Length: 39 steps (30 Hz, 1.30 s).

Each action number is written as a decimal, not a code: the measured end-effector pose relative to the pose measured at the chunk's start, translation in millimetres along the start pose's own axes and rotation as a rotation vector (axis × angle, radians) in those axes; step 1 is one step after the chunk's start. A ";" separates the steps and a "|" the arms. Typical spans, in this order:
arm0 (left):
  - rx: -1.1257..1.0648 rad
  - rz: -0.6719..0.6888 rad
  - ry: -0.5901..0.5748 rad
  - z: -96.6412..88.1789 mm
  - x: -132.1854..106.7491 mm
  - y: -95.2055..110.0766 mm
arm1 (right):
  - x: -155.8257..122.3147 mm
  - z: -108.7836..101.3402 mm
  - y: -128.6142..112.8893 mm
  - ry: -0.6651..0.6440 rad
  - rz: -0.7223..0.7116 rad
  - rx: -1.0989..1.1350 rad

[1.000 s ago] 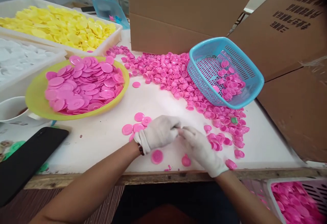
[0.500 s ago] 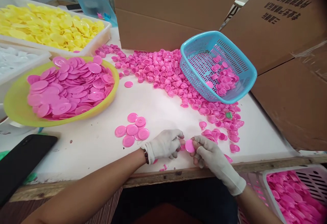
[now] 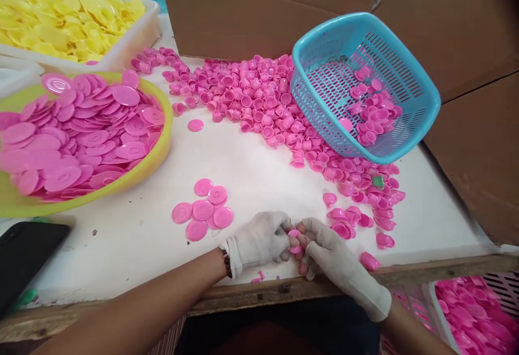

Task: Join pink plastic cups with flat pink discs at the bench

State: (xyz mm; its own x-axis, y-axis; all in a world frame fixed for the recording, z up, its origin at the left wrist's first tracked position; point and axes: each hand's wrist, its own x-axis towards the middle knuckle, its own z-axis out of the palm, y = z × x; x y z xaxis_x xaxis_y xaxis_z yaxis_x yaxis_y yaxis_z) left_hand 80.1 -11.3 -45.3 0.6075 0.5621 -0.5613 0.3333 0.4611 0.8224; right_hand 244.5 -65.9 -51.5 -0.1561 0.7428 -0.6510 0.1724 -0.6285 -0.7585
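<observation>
Work looks far from complete: a small group of pink saucers [image 3: 203,210] lies flat on the bench [image 3: 138,252], while many more fill the yellow bowl [image 3: 166,133] and loose pink cups [image 3: 259,101] lie heaped beside the blue basket [image 3: 425,101]. One pink disc [image 3: 294,234] sits between the hands, near the bench's front edge. Left hand [image 3: 261,239] fingers pinch its left side; right hand [image 3: 336,260] fingers grip its right, partly covering it.
</observation>
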 end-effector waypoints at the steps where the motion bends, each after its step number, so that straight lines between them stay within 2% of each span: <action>1: 0.033 0.021 0.003 -0.7 0.0 0.5 | 0.1 0.3 0.5 0.001 -0.002 -0.013; 5: 0.248 0.112 0.040 -3.0 3.3 -0.5 | 0.6 -2.3 -5.4 -0.029 0.050 -0.024; 11: 0.410 0.145 0.123 -1.5 3.6 -2.5 | 6.1 -11.0 -26.8 -0.256 0.170 0.159; 17: 0.442 0.222 0.117 -1.1 1.8 -0.2 | 12.0 -4.1 -26.0 -0.164 0.121 0.140; 23: 0.431 0.234 -0.024 -10.8 5.5 3.1 | 10.3 -0.6 -22.5 -0.103 0.067 0.045; 27: 0.471 0.201 0.003 -6.4 7.3 3.2 | 11.8 2.6 -24.9 -0.051 0.058 -0.066; 30: 0.492 0.344 0.071 -3.4 -0.4 3.2 | 12.3 -0.3 -38.1 -0.058 0.065 -0.234; 32: 0.492 0.405 0.107 -8.3 -13.4 4.8 | 7.1 -8.5 -55.7 -0.007 -0.032 -0.251; 36: 0.615 0.348 0.242 -34.6 -53.5 8.3 | -14.4 -40.3 -94.1 0.295 -0.588 0.176; 37: 0.703 0.321 0.255 -41.2 -63.4 7.5 | -18.4 -49.6 -98.5 0.361 -0.666 0.209; 39: 0.936 0.224 0.220 -49.5 -78.4 2.4 | -20.0 -66.2 -96.1 0.455 -0.694 0.035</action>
State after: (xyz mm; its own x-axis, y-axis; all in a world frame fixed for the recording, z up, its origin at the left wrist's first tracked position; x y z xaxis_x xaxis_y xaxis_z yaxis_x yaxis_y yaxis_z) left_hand -2.4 -20.3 -3.9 0.6101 0.7290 -0.3105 0.7206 -0.3476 0.5999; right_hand 295.4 -5.1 36.3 0.1938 0.9804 0.0350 0.1497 0.0057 -0.9887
